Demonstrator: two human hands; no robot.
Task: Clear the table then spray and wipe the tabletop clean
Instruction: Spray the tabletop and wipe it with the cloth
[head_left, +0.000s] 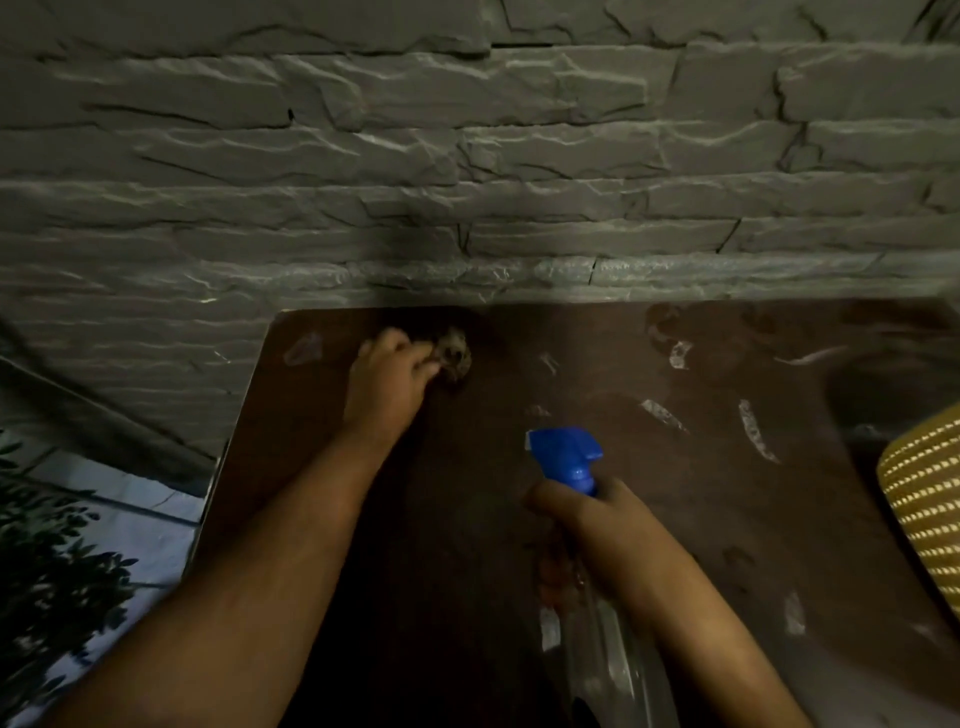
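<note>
My left hand (387, 376) bunches cloth (456, 351) at far-left tabletop (701, 519). Right hand (587, 525) clamps spray bottle (569, 457), nozzle pointing left. Wet streaks (756, 428) lie right of cloth; I'd sweep rightward.

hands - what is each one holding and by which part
Left hand grips a bunched cloth on the table. Right hand grips the spray bottle by its neck.

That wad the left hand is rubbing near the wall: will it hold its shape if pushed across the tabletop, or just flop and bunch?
The cloth looks crumpled and soft in the left hand, so it will probably bunch rather than slide stiffly. It seems light for its size. On the tabletop, with pale wet-looking streaks, it may soak and drag; blur hides details.
</note>
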